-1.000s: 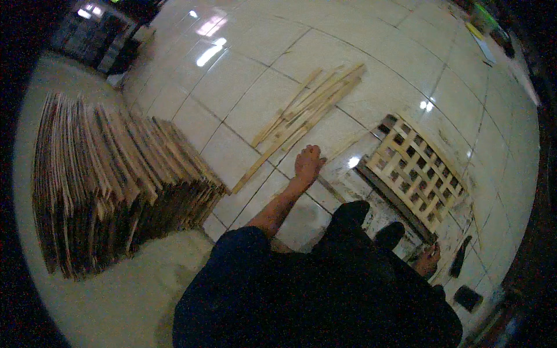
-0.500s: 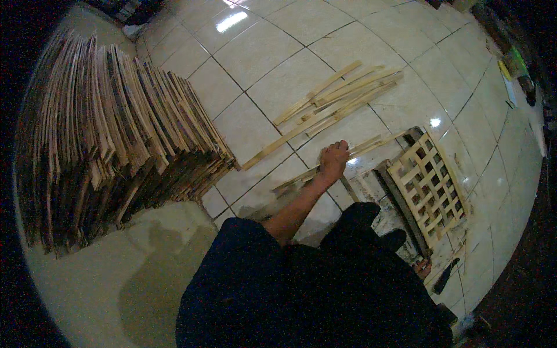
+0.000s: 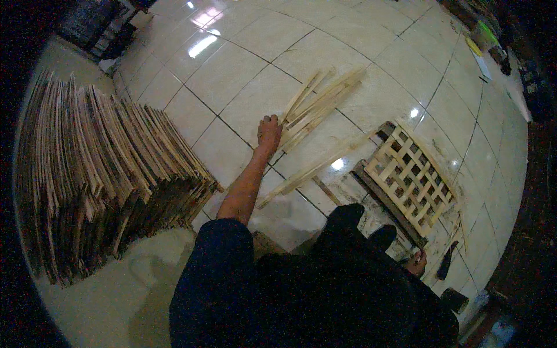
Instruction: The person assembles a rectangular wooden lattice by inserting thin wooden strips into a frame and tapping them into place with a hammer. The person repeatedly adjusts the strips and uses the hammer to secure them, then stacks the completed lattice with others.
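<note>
Glossy tiles (image 3: 232, 72) bear pale strips (image 3: 326, 101); grip of left hand (image 3: 269, 133) and right hand (image 3: 416, 264) unclear.

Glossy pale tiles, seamed with dark grout lines, spread across the floor (image 3: 348, 35) before me in a dimly lit room, which holds a dark cabinet (image 3: 87, 26), its details lost in gloom. Just right of the cabinet, a white streak of light (image 3: 202, 46) and a pinkish glare (image 3: 206, 17) reflect off the tiles. Nearer me than the cabinet, a plain, smooth surface (image 3: 110, 284) carries a soft shadow (image 3: 154, 307); well across from the cabinet runs a dark brown border (image 3: 539, 203).
</note>
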`<action>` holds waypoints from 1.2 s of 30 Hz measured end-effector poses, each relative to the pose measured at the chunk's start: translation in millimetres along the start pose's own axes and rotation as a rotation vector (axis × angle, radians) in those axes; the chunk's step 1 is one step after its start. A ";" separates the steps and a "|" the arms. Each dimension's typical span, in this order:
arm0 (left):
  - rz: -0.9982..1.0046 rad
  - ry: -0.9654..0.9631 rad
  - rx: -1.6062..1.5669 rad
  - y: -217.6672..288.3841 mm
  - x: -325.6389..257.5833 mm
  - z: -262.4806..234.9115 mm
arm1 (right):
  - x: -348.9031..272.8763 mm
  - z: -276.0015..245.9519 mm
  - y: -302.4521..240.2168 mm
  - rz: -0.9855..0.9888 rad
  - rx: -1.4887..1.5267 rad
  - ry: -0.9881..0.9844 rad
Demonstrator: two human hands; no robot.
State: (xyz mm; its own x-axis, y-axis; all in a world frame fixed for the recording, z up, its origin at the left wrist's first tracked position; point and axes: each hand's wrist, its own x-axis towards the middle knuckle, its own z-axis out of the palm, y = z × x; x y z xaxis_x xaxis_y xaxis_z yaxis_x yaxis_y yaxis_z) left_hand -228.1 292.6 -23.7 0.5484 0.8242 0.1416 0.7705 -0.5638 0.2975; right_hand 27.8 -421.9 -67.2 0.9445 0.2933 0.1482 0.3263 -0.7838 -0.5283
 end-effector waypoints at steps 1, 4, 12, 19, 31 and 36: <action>0.040 -0.029 -0.016 -8.0 -7.3 7.4 | 1.1 2.8 -4.8 -0.016 0.047 -0.008; 0.117 -0.125 -0.119 -20.5 -30.1 16.3 | -11.6 7.5 -41.3 0.057 0.074 0.001; -0.175 -0.306 -0.774 -4.9 -50.1 -36.9 | -15.2 4.9 -74.3 -0.027 -0.065 0.148; -0.182 -0.304 -0.784 5.3 -45.2 -57.4 | -24.5 8.4 -95.7 0.152 0.018 0.195; 0.112 0.143 -0.084 35.1 -20.6 -22.4 | -26.9 6.5 -44.5 0.046 0.057 0.147; 0.132 0.184 -0.179 75.2 14.7 22.5 | -21.7 7.7 -54.2 0.035 0.060 0.137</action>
State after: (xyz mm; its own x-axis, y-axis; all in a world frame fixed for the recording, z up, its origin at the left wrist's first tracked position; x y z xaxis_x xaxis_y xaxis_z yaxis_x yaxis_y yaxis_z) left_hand -154.8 261.1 -20.4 0.5594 0.7495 0.3540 0.6177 -0.6618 0.4249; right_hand -10.7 -381.6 -48.2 0.9531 0.1853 0.2393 0.2937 -0.7569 -0.5838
